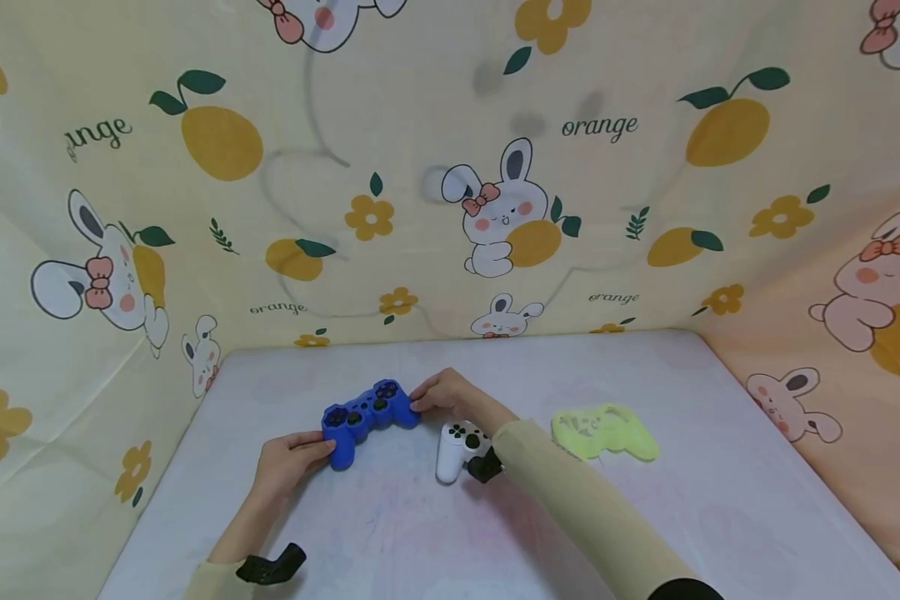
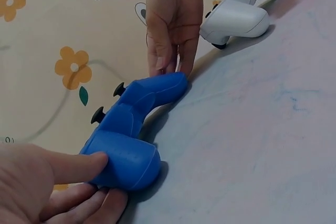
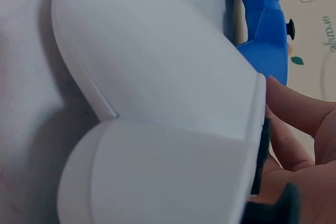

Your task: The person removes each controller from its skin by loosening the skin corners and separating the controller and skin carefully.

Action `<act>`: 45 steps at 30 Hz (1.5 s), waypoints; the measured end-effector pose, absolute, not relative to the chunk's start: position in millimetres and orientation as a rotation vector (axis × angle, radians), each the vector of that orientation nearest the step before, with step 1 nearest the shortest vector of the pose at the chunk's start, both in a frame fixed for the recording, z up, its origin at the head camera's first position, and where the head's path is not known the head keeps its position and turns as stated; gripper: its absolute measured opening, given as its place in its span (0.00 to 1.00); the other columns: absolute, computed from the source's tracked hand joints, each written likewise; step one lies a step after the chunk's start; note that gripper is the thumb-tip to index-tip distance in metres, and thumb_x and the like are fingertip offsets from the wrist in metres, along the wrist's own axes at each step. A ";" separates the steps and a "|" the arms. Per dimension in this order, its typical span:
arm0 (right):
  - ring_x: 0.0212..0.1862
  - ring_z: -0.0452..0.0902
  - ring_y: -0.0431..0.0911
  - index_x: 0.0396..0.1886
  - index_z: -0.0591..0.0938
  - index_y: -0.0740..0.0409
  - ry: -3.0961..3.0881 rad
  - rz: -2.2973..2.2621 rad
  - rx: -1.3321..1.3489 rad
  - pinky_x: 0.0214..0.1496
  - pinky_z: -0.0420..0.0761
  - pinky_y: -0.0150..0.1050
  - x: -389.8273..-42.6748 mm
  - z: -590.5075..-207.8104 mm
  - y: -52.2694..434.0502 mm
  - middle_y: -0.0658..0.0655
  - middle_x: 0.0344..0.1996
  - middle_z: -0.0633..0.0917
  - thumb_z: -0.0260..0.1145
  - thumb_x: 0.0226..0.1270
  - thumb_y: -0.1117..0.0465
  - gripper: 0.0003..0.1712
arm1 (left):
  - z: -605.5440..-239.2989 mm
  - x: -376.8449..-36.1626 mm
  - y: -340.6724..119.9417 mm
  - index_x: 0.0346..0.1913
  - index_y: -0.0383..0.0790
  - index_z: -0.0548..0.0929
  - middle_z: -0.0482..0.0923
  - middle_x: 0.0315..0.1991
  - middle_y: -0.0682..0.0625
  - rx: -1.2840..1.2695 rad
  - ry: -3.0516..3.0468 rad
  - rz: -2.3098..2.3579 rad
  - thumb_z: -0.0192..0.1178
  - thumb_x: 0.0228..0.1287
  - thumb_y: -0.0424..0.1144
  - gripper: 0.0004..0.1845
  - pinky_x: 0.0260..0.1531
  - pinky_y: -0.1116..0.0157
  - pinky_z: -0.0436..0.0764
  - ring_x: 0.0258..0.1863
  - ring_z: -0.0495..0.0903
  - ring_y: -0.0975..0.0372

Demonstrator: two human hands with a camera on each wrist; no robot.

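A blue game controller [image 1: 358, 417] with black sticks and buttons lies on the white table, tilted so its right side is farther back. My left hand [image 1: 287, 465] pinches its left grip, thumb on one side and fingers beneath, as the left wrist view shows. At the other end, my right hand [image 1: 456, 395] holds the tip of the right grip between thumb and fingers; in the right wrist view this contact is partly hidden. Under my right forearm sits a white game controller [image 1: 451, 454], its right part covered by the sleeve. Its white shell [image 3: 157, 66] fills much of the right wrist view.
A yellow-green controller-shaped piece [image 1: 613, 432], possibly a soft cover, lies right of my right forearm. The white table [image 1: 390, 533] ends at a printed cloth [image 1: 420, 192] at the back and sides. Black wrist mounts [image 1: 272, 567] sit on both sleeves.
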State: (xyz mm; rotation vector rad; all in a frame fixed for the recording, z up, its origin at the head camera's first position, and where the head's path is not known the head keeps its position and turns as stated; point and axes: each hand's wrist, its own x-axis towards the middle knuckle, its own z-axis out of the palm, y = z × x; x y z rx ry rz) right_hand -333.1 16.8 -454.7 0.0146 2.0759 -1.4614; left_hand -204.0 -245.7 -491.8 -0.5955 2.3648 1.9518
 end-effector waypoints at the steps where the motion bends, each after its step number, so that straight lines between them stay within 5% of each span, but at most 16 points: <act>1: 0.39 0.83 0.50 0.42 0.88 0.63 2.074 -1.463 0.024 0.46 0.82 0.41 -333.5 -455.6 16.5 0.59 0.39 0.85 0.72 0.59 0.71 0.10 | -491.7 -204.1 -245.9 0.54 0.24 0.80 0.83 0.46 0.35 -0.596 2.363 1.950 0.70 0.60 0.33 0.22 0.41 0.64 0.83 0.43 0.85 0.54; 29: 0.36 0.84 0.50 0.40 0.88 0.63 2.006 -1.500 0.060 0.42 0.83 0.39 -336.0 -463.3 20.3 0.60 0.35 0.87 0.73 0.60 0.68 0.08 | -493.8 -207.3 -252.5 0.55 0.25 0.80 0.83 0.47 0.36 -0.584 2.340 1.952 0.71 0.60 0.35 0.23 0.42 0.62 0.82 0.44 0.85 0.54; 39: 0.35 0.81 0.49 0.41 0.87 0.67 1.851 -1.687 0.156 0.46 0.82 0.39 -334.2 -446.0 24.2 0.62 0.36 0.86 0.74 0.57 0.69 0.11 | -477.0 -206.4 -250.6 0.57 0.28 0.80 0.82 0.50 0.37 -0.526 2.376 2.005 0.71 0.60 0.41 0.26 0.46 0.64 0.81 0.47 0.83 0.56; 45: 0.39 0.81 0.51 0.44 0.85 0.68 1.724 -1.801 0.208 0.52 0.80 0.42 -326.1 -439.4 32.1 0.65 0.41 0.84 0.73 0.59 0.70 0.13 | -467.4 -205.4 -245.5 0.59 0.26 0.77 0.81 0.51 0.37 -0.491 2.209 2.223 0.68 0.63 0.35 0.24 0.49 0.62 0.79 0.44 0.84 0.59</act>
